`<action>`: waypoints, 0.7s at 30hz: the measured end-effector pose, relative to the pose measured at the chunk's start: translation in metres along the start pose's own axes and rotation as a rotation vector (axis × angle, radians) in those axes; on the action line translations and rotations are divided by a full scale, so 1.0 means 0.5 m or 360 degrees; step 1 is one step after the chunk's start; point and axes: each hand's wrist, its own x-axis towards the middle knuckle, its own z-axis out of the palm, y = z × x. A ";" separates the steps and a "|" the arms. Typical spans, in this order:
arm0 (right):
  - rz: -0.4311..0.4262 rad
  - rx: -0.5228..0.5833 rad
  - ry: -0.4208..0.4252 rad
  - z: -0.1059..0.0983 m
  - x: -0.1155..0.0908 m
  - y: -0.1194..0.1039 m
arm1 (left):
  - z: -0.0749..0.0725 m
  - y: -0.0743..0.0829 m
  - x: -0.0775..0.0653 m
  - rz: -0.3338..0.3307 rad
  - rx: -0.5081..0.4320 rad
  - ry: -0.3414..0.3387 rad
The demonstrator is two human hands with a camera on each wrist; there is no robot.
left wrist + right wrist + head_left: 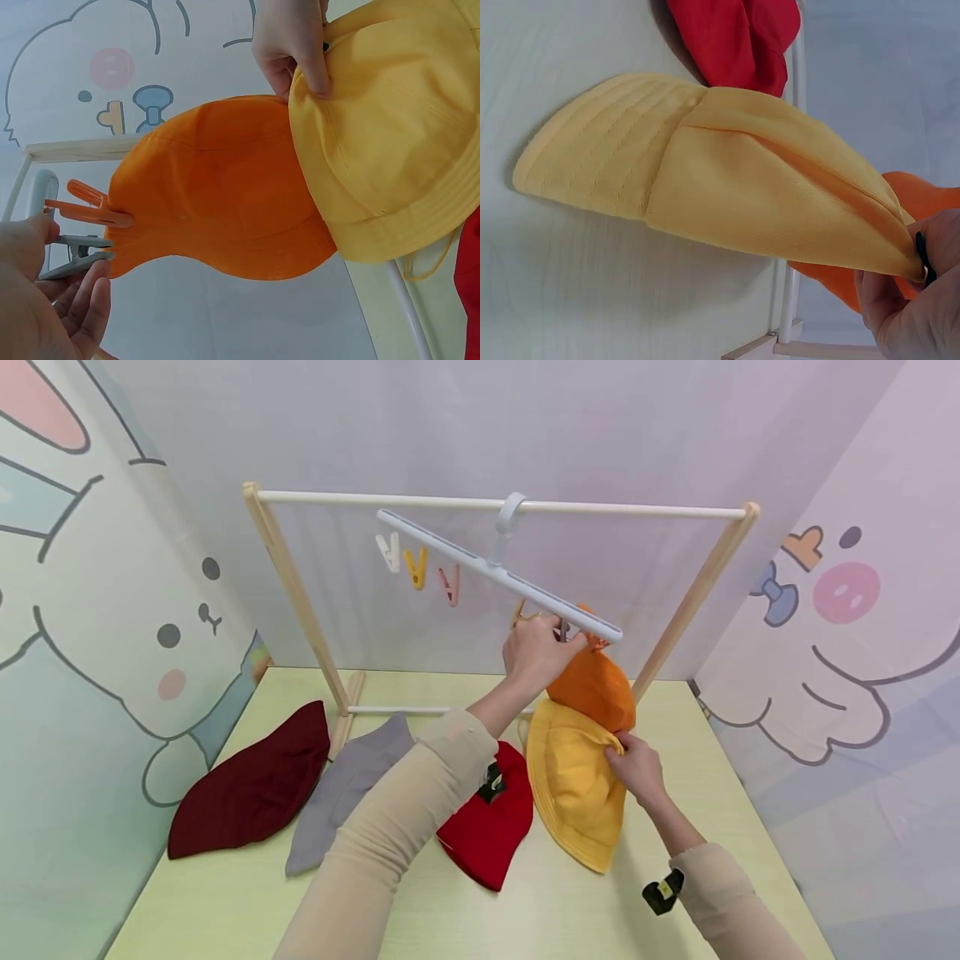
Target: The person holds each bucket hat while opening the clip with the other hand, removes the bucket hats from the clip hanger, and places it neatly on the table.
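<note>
An orange hat (217, 187) hangs below the right end of the pale hanger (495, 568), with an orange clothespin (86, 206) at its edge. At that edge my left hand (536, 652) pinches a grey clothespin (79, 255), whose tips are at the orange fabric; whether they bite it I cannot tell. My right hand (636, 767) pinches the crown of a yellow bucket hat (577, 785), just below and overlapping the orange hat. In the right wrist view the yellow hat's stitched brim (592, 150) points away from the fingers; something dark shows by the fingertips.
A white rail (390, 500) on wooden posts carries the hanger. White (389, 552), yellow (416, 568) and pink (450, 586) clothespins hang under its left arm. Maroon (255, 785), grey (345, 785) and red (495, 827) hats lie on the pale table (592, 918).
</note>
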 end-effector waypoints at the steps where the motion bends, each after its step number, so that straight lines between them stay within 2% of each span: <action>1: 0.0005 -0.0002 -0.0002 0.001 0.001 0.003 | 0.000 0.000 0.000 0.0002 0.0001 0.0003; 21: 0.0121 -0.0017 -0.0074 0.030 0.032 0.073 | 0.000 -0.003 -0.003 0.0005 -0.0014 0.0032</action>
